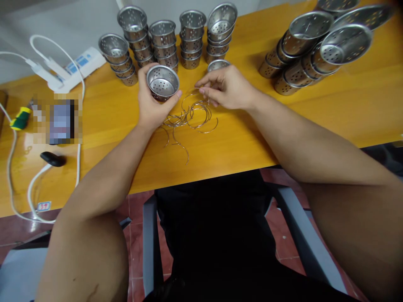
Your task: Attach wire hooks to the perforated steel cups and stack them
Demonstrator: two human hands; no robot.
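Observation:
My left hand [151, 100] is wrapped round a perforated metal cup [163, 82], its mouth tilted toward me. To the right, my right hand [222, 88] pinches a thin curved wire [192, 91] between thumb and finger. Below both hands lies a loose tangle of thin metal wire rings [189, 115], some of them open curves that reach toward the table's front edge. Just behind my right hand stands another perforated cup [218, 64], partly hidden by the hand.
Stacks of perforated cups [192, 37] line the back of the wooden table [239, 142], and more stacks [310, 54] lean at the right. On the left are a power strip [82, 67], white cables, a green-yellow screwdriver handle [20, 118], a blurred-out device and a black mouse-like object [53, 159].

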